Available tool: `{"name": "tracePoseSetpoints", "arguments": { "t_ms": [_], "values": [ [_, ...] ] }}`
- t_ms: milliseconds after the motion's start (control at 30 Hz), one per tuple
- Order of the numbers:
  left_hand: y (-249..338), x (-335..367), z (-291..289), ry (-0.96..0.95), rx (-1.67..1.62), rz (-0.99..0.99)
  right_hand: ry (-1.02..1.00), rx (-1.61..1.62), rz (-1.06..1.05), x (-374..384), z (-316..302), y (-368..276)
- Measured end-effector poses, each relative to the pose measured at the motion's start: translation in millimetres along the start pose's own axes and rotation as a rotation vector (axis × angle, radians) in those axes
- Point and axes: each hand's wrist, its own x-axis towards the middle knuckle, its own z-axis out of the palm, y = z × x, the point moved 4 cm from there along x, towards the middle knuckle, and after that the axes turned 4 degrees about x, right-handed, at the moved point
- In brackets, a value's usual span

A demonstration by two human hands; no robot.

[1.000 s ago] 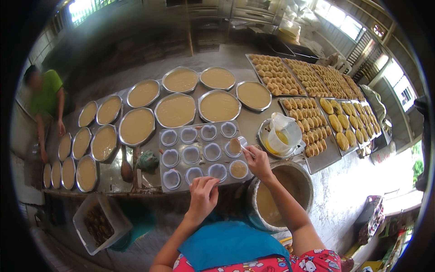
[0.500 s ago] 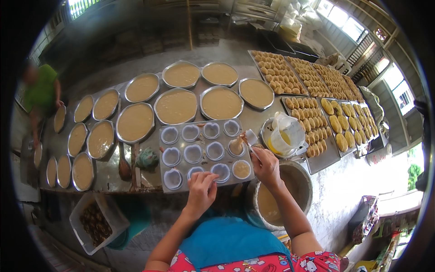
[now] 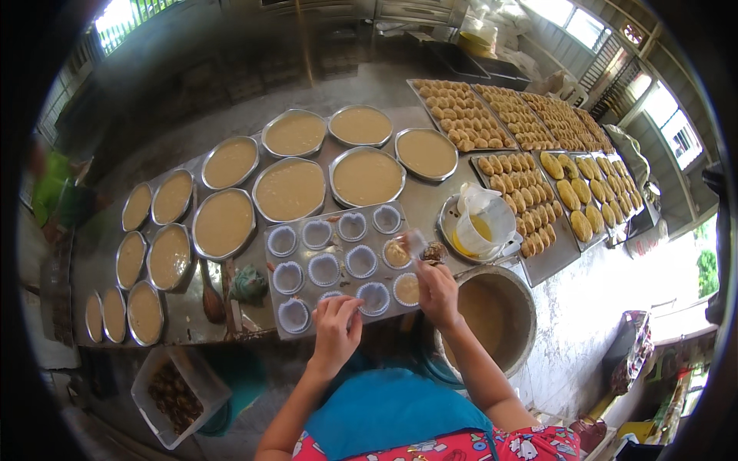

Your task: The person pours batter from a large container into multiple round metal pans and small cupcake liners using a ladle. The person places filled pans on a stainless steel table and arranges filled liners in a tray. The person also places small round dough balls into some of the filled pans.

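Note:
A metal muffin tin [image 3: 344,270] lined with white paper cups lies at the table's front edge. Light batter shows in the middle-row right cup [image 3: 397,253] and the near right cup [image 3: 406,290]; most other cups look empty. My right hand [image 3: 438,296] is closed on a small scoop [image 3: 416,243], blurred by motion, just right of the batter in the middle row. At the tin's near edge, my left hand [image 3: 336,326] has its fingers curled together, partly covering a near-row cup. What its fingertips press on is hidden.
Round pans of batter [image 3: 223,223] spread behind and left of the tin. A batter pot [image 3: 525,315] stands below my right forearm, near a clear jug [image 3: 486,223] holding yellow liquid. Trays of baked pieces [image 3: 461,115] fill the right. A person in green [image 3: 54,184] is at far left.
The stream of batter from the scoop has ended, and batter now sits in the middle-row right cup. My right hand has shifted slightly down and left. The person in green has moved.

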Motion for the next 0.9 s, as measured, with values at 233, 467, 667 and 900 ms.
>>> {"name": "tracePoseSetpoints", "arguments": {
  "t_ms": [233, 467, 667, 900],
  "values": [
    [1.6, -6.0, 1.2, -0.021, 0.013, -0.01, -0.028, -0.009, 0.058, -6.2, 6.6, -0.1],
    [7.4, -8.8, -0.2, -0.018, 0.007, 0.021, 0.066, 0.437, 0.698, -16.3, 8.8, 19.8],
    [11.8, -11.1, 0.5, -0.007, -0.007, 0.03, 0.353, 1.539, 1.247, -21.9, 17.6, 40.9],
    [69.9, 29.3, -23.1, -0.063, -0.035, 0.198, 0.353, 2.095, 1.257, -16.2, -10.7, 34.6]
  ]
}}
